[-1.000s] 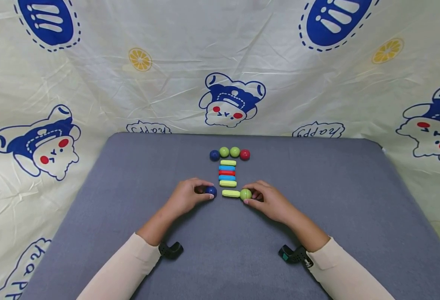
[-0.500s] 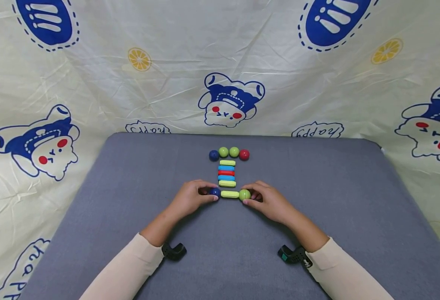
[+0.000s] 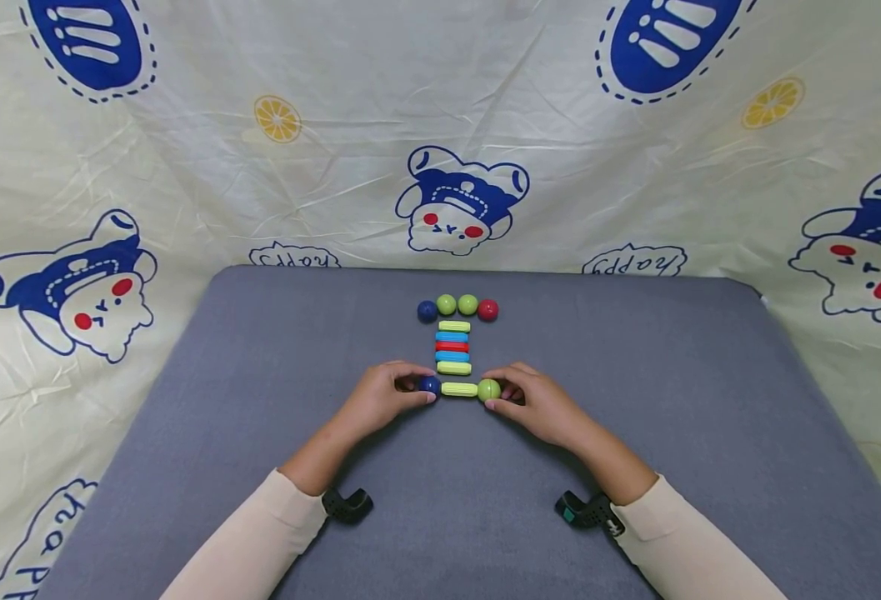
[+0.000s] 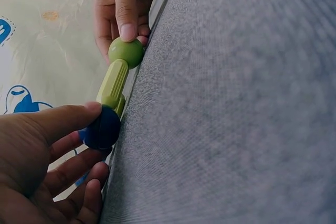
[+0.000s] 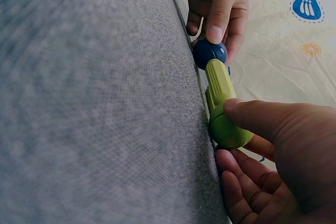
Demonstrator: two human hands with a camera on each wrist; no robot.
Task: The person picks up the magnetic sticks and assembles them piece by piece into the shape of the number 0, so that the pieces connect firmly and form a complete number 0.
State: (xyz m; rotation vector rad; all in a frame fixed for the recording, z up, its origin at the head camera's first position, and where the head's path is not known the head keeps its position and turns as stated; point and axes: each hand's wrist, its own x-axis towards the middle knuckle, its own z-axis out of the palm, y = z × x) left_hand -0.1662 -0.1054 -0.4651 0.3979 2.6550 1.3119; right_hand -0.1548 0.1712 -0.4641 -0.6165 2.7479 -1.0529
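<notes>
My left hand [image 3: 380,395] pinches a dark blue ball [image 4: 103,128] between thumb and fingers, low over the table. Opposite it, my right hand [image 3: 533,402] grips a green ball [image 5: 229,128] the same way. A ribbed yellow-green rod [image 3: 459,389] lies between the two balls, its ends meeting them in a straight line. Just beyond this rod sits a stack of short rods side by side: yellow-green [image 3: 453,367], blue [image 3: 452,357], red [image 3: 452,347], blue again and yellow-green.
Past the short rods, a row of balls runs across: dark blue [image 3: 427,312], two green [image 3: 446,304] and red [image 3: 488,310]. Everything rests on a grey cloth-covered table [image 3: 635,358]. A printed white sheet [image 3: 335,183] hangs behind and at the sides.
My left hand has moved right, bringing the dark blue ball up against the free end of the yellow-green rod. My right hand has stayed nearly still on the green ball.
</notes>
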